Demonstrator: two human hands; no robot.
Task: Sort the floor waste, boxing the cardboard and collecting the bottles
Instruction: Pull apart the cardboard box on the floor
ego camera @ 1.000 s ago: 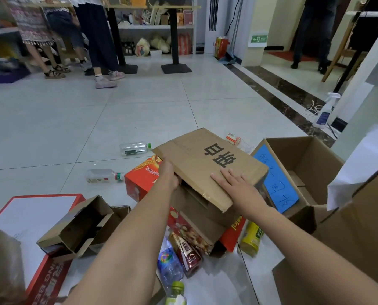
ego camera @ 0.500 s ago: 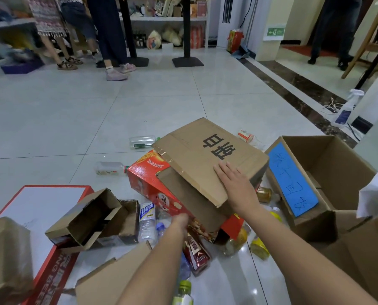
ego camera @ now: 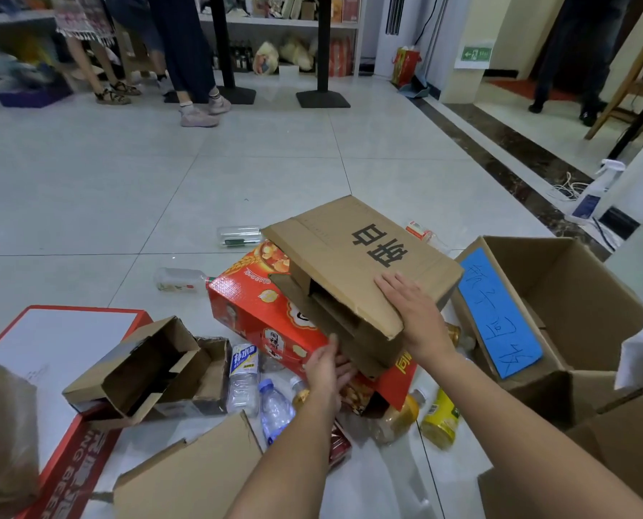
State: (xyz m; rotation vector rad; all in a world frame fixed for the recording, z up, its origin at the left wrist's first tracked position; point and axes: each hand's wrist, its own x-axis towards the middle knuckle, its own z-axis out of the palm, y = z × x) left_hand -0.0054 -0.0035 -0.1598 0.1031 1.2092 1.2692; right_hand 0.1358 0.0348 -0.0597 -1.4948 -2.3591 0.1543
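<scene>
Over tiled floor [ego camera: 237, 162], right hand [ego camera: 413, 312] presses brown box [ego camera: 349, 256], left hand [ego camera: 325, 368] perhaps grips.

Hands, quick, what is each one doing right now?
Left hand: at the lower flap of the cardboard box; grip cannot be told.
Right hand: open, flat on the box top.

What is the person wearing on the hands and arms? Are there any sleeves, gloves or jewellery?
Nothing that shows. The left hand and the right hand are bare, with no gloves and no rings that I can see. Above both wrists nothing is worn as far as the picture reaches: no sleeve, watch or bracelet.
</scene>
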